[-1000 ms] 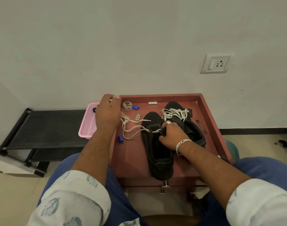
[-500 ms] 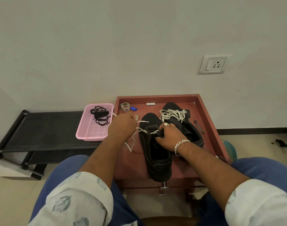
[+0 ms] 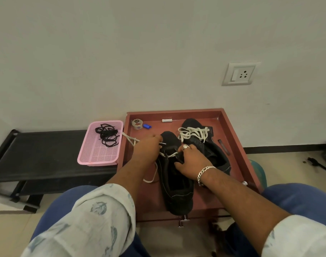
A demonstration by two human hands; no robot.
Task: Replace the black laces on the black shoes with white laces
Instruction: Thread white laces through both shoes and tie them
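Two black shoes lie in a red-brown tray. The near shoe points away from me, with a white lace partly threaded near its toe. My left hand pinches that lace beside the shoe's left edge; loose lace trails out at the left. My right hand grips the shoe's tongue and right side. The far shoe carries a bundle of white lace on top. The black laces sit in a pink basket.
A tape roll, a blue cap and a small white piece lie at the tray's back. A black rack holds the basket at the left. The wall rises right behind the tray. A wall socket is up right.
My left hand came down from beside the basket to the near shoe's toe, drawing the white lace in. My right hand stayed on the shoe.
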